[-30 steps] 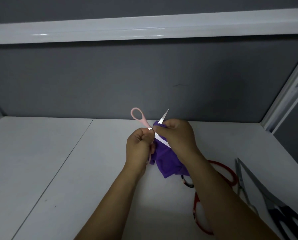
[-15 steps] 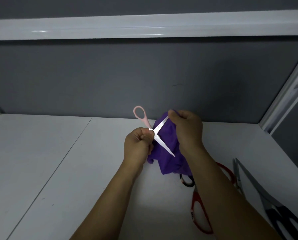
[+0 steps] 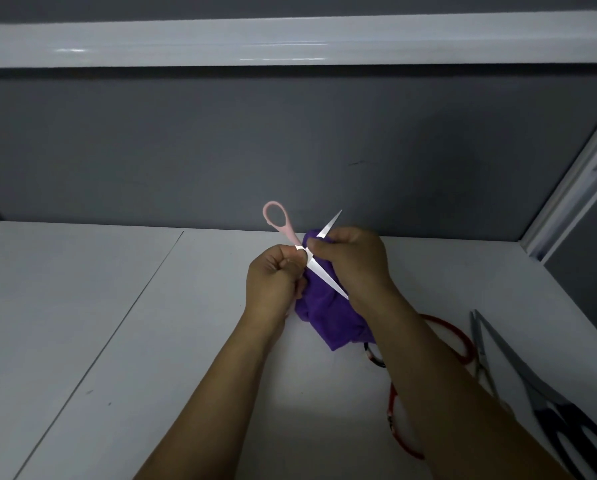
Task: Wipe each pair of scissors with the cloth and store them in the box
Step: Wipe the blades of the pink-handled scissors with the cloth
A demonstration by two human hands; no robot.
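Observation:
Small pink-handled scissors (image 3: 279, 223) are held up over the white table, blades spread apart. My left hand (image 3: 276, 278) grips them near the pivot, hiding one handle loop. My right hand (image 3: 352, 261) holds the purple cloth (image 3: 328, 317) pinched around the upper blade close to the pivot; the blade's tip sticks out above the fingers. The lower blade lies bare across the cloth. Red-handled scissors (image 3: 453, 337) lie on the table under my right forearm. No box is in view.
Large black-handled scissors (image 3: 546, 403) lie at the right edge of the white table (image 3: 117, 341), beside a thinner metal pair (image 3: 480, 348). A grey wall rises behind, with a white shelf edge (image 3: 290, 43) overhead and a white frame (image 3: 567, 188) at right.
My right hand slid the cloth down the upper blade from its tip toward the pivot, baring the tip again. My left hand keeps its grip on the scissors.

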